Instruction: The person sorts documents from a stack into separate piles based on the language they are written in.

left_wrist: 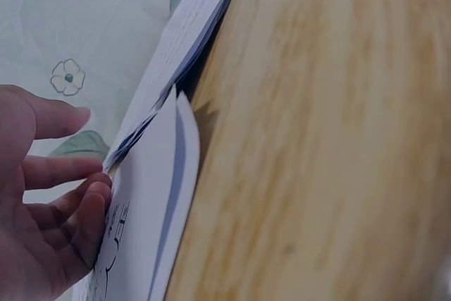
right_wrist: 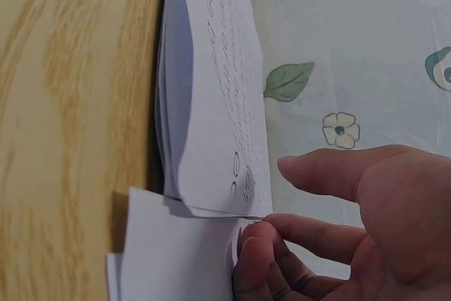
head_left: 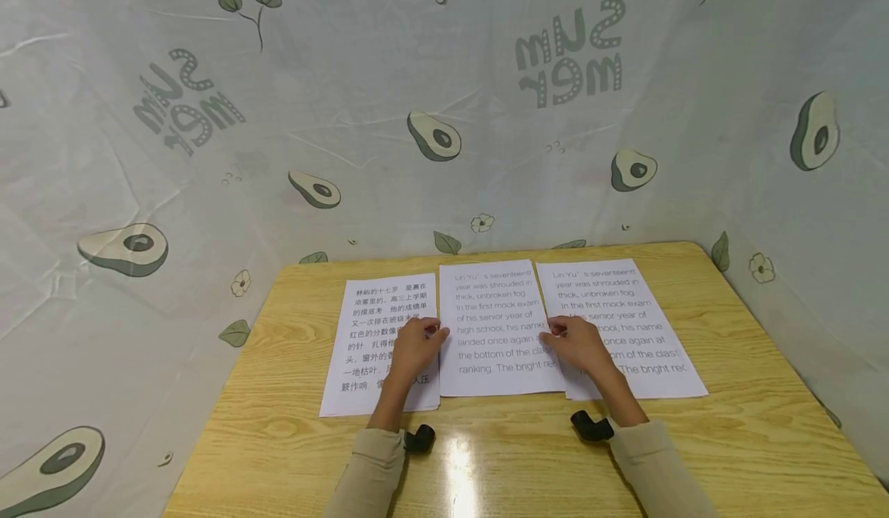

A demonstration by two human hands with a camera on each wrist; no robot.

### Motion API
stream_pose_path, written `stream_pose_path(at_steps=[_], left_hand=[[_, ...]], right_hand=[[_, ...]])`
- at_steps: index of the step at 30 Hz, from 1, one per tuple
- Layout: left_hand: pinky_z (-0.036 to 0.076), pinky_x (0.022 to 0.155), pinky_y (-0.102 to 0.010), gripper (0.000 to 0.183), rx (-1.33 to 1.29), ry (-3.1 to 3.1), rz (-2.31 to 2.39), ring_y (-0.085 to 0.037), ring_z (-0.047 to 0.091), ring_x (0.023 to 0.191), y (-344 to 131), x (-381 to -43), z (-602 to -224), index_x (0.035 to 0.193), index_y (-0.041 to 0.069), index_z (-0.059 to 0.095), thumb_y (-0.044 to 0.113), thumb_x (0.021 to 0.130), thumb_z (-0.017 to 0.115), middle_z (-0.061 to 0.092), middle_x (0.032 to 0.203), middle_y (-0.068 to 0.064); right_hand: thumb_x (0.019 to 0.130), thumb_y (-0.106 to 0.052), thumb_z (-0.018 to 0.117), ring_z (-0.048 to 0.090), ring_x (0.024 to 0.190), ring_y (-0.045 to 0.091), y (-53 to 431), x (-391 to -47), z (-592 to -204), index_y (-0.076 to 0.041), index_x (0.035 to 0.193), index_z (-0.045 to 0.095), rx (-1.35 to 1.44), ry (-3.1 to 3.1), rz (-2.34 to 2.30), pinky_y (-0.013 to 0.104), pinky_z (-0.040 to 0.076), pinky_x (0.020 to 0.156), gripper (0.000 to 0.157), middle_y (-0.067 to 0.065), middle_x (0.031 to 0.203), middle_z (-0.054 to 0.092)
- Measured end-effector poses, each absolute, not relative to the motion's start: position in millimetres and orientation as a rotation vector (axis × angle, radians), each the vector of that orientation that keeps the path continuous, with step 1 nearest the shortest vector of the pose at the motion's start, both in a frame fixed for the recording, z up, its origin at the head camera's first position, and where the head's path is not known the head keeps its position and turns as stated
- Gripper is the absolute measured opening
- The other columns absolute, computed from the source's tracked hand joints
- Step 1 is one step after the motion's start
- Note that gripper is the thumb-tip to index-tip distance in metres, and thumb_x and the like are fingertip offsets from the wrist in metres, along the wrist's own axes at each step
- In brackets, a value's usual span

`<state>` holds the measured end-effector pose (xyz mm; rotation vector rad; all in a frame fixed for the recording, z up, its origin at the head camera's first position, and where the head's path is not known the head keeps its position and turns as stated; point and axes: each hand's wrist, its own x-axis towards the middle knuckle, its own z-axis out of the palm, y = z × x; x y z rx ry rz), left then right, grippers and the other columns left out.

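Note:
Three stacks of printed paper lie side by side. The left paper stack (head_left: 340, 398) carries Chinese text; the middle paper stack (head_left: 496, 313) and the right paper stack (head_left: 649, 348) carry English text. My left hand (head_left: 415, 347) reaches over the left stack, its fingertips at the middle stack's left edge. In the left wrist view its thumb (left_wrist: 60, 118) is raised apart from the index finger. On the opposite edge, my right hand (head_left: 582, 344) touches the paper with its fingertips, thumb (right_wrist: 320, 173) also lifted. Neither hand pinches a sheet.
The stacks rest on a wooden table (head_left: 278, 441), with wood showing in front of them. A pale cloth (head_left: 361, 78) printed with avocados hangs behind and around the table. A black wrist camera (head_left: 420, 439) sits at the left cuff, another black camera (head_left: 592, 427) at the right.

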<state>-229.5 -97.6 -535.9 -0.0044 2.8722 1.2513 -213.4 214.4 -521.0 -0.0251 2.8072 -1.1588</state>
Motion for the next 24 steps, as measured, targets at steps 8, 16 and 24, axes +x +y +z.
stream_pose_path(at_steps=[8,16,24], left_hand=[[0.050,0.072,-0.032,0.037,0.008,2.889,1.223,-0.019,0.062,0.089,-96.6,-228.8,-536.2,0.125,0.003,0.079,0.028,0.098,0.075,0.072,0.107,-0.011],[0.058,0.076,-0.034,0.036,-0.025,2.871,1.323,-0.022,0.069,0.094,-95.5,-228.4,-534.6,0.128,0.003,0.077,0.024,0.098,0.077,0.074,0.111,-0.012],[0.064,0.083,-0.037,0.036,-0.039,2.843,1.418,-0.024,0.075,0.097,-93.2,-227.5,-535.3,0.128,0.004,0.076,0.012,0.094,0.081,0.079,0.109,-0.011]], right_hand=[[0.101,-0.023,0.071,0.069,0.115,0.042,215.1,-213.9,-521.6,0.012,0.136,0.066,-0.037,2.806,-1.163,0.052,0.058,0.092,0.050,0.027,0.121,0.072],[0.101,-0.022,0.071,0.071,0.111,0.040,213.3,-212.6,-518.9,0.008,0.136,0.068,-0.068,2.821,-1.210,0.051,0.059,0.091,0.046,0.023,0.117,0.075],[0.097,-0.014,0.074,0.075,0.103,0.036,210.9,-212.1,-519.0,0.007,0.140,0.064,-0.049,2.807,-1.283,0.043,0.060,0.084,0.048,0.021,0.112,0.076]])
